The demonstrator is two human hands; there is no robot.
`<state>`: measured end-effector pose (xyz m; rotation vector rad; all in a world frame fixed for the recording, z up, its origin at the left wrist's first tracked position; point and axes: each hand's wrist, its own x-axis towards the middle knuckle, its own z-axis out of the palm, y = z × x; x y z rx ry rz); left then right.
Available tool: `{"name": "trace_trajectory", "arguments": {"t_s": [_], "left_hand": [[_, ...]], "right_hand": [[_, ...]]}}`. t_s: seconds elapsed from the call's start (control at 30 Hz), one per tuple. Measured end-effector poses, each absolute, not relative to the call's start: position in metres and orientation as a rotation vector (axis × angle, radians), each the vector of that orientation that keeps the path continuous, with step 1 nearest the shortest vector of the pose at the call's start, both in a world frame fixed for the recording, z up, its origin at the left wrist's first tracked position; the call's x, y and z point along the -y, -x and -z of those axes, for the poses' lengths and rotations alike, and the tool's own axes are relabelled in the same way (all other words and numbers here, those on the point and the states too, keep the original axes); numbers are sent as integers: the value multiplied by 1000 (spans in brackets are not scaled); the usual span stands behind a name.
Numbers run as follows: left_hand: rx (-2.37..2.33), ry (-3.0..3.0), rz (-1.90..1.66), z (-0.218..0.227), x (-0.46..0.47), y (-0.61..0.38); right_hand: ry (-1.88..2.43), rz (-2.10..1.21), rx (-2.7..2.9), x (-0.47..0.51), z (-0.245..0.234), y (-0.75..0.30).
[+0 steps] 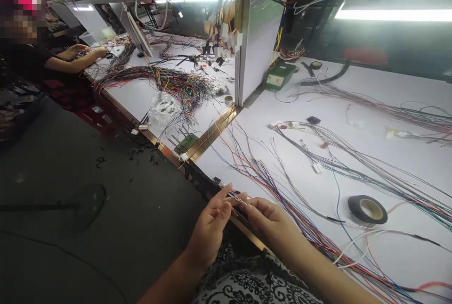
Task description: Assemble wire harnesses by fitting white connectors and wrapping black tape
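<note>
Both hands meet over the front edge of the white worktop, in the lower middle of the head view. Thin pale wire ends (pixel 239 199) run between them. My right hand (pixel 267 217) pinches these wires between thumb and fingertips. Around their other end my left hand (pixel 216 217) is closed, its thumb and fingers near the tips; the exact contact is partly hidden. Just behind the hands, a small black connector (pixel 216 180) lies at the table edge. A bundle of coloured wires (pixel 287 205) runs along the worktop to the right of my right hand.
A roll of black tape (pixel 367 209) lies at the right. Wires with a white connector (pixel 317 168) cross the worktop. Further back stands a green box (pixel 280 76) by a partition (pixel 259 45). At the far left a co-worker (pixel 67 59) handles wires. Another wire heap (pixel 176 82) lies beyond the metal strip.
</note>
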<state>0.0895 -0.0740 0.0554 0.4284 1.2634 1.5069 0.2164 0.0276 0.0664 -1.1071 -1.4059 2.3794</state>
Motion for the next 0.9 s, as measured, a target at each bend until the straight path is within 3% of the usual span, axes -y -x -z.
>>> {"name": "trace_trajectory", "arguments": {"t_s": [0.3,0.9], "left_hand": [[-1575,-587,-1307,-54,67,-107],[-1463,-624,-1293,-53,76,-121]], "right_hand": [[969,-2188,1784,-23,-49,-247],[941,-2092,1792,-21,-44,-272]]}}
